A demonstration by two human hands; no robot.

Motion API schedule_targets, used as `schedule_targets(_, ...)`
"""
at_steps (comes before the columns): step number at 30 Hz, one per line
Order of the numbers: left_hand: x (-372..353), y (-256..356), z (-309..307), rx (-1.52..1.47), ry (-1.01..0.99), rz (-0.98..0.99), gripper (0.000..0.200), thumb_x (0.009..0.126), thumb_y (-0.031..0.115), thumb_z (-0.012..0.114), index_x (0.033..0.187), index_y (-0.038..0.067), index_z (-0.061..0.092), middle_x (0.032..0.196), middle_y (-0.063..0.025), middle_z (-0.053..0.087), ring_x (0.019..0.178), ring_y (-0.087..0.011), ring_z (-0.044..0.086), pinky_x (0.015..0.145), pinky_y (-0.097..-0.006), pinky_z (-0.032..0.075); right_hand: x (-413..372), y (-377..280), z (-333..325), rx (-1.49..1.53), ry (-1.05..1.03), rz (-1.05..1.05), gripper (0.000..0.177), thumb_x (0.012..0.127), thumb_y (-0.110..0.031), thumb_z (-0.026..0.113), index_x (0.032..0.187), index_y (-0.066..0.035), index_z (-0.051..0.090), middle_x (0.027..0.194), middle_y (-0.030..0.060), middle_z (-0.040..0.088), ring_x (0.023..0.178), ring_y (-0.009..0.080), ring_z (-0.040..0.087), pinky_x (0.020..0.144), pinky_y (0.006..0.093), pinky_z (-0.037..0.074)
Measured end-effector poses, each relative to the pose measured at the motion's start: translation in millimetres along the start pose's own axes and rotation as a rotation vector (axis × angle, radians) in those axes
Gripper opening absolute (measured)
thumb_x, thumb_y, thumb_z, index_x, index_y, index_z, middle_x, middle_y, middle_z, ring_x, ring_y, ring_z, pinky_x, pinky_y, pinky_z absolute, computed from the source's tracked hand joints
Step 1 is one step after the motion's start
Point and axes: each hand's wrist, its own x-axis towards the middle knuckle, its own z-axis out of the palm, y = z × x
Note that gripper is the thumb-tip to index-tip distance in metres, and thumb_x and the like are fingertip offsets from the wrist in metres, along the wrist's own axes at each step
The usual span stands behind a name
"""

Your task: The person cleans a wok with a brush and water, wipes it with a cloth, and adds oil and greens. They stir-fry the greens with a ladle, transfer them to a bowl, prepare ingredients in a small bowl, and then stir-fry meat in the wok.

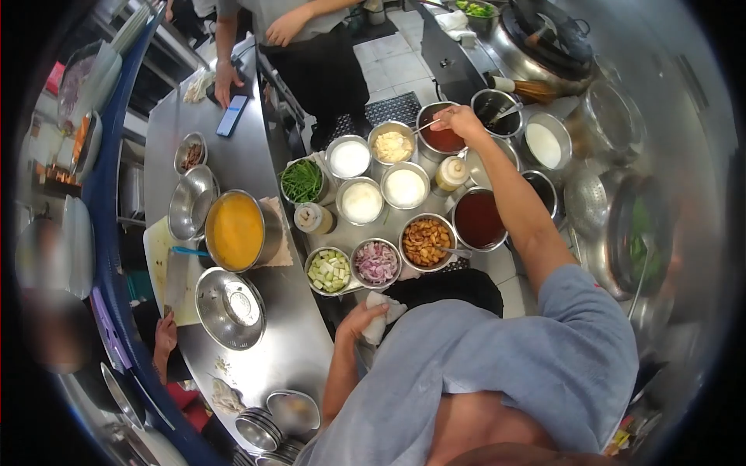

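Observation:
My right hand (458, 124) reaches out over a container of red sauce (444, 141) with its fingers closed on the thin handle of a spoon (423, 126). The spoon's bowl end cannot be made out. Near my waist, my left hand (359, 320) grips a crumpled white cloth (381, 314). Close to the right hand stand a container of pale yellow chunks (392, 146) and a squeeze bottle (451, 175). Nearest my left hand are bowls of chopped red onion (376, 262) and cut green vegetable (329, 272). A bowl of browned cubes (426, 242) has a spoon in it.
Several white-filled containers (361, 202) and a dark red sauce pot (479, 219) share the cart. On the left steel counter (291, 342) are an orange-yellow liquid pot (235, 231), a colander (230, 309) and a phone (231, 116). Woks (641, 233) line the right. Other people stand opposite and left.

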Motion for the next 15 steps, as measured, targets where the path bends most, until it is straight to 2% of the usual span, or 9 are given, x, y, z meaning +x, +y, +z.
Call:
schedule_targets(1,-1,2,4,-0.026,0.008,-0.027,0.046,0.080,0.037,0.068,0.110,0.003,0.059,0.091,-0.0048,0.062,0.077,-0.0145,0.058,0.067,-0.0283,0.047,-19,-19,-2,-0.013,0.004,0.067,0.024,0.089,-0.017,0.052,0.103,0.001,0.062,0.089,0.0111,0.071,0.085,0.0156,0.067,0.073,0.0290,0.045)
schedule_targets(4,3,6,16,0.049,0.015,-0.077,0.046,0.080,0.037,0.068,0.110,0.004,0.059,0.089,-0.0042,0.062,0.075,-0.0137,0.057,0.066,-0.0279,0.046,-57,-40,-18,0.003,0.049,0.073,0.027,0.090,-0.023,0.053,0.103,-0.001,0.063,0.090,0.0093,0.071,0.085,0.0144,0.066,0.071,0.0268,0.041)
schedule_targets(8,17,14,42,0.115,-0.041,-0.058,0.049,0.080,0.033,0.070,0.115,0.001,0.057,0.097,-0.0077,0.063,0.080,-0.0178,0.060,0.071,-0.0306,0.048,-125,-58,-60,0.256,0.085,-0.052,0.025,0.086,-0.025,0.060,0.098,-0.004,0.066,0.090,0.0090,0.071,0.082,0.0128,0.066,0.066,0.0254,0.042)
schedule_targets(11,27,23,68,0.253,-0.155,-0.164,0.049,0.080,0.030,0.070,0.117,0.000,0.056,0.102,-0.0089,0.063,0.086,-0.0197,0.060,0.076,-0.0321,0.048,-207,-72,-113,0.441,0.214,-0.155,0.021,0.084,-0.021,0.062,0.094,-0.002,0.066,0.087,0.0105,0.071,0.079,0.0148,0.067,0.063,0.0262,0.042)
schedule_targets(13,40,19,92,0.147,-0.170,-0.114,0.045,0.080,0.026,0.070,0.115,0.000,0.057,0.101,-0.0080,0.063,0.086,-0.0197,0.061,0.075,-0.0329,0.049,-260,-70,-165,0.512,0.325,-0.243,0.021,0.083,-0.020,0.062,0.093,-0.001,0.066,0.084,0.0113,0.071,0.078,0.0166,0.067,0.063,0.0275,0.044)
schedule_targets(15,45,30,120,0.287,-0.232,-0.153,0.043,0.080,0.024,0.070,0.113,0.000,0.057,0.098,-0.0077,0.064,0.084,-0.0194,0.061,0.073,-0.0327,0.049,-328,-73,-214,0.550,0.480,-0.256,0.017,0.083,-0.018,0.062,0.089,-0.003,0.067,0.082,0.0128,0.071,0.076,0.0166,0.067,0.060,0.0260,0.040)
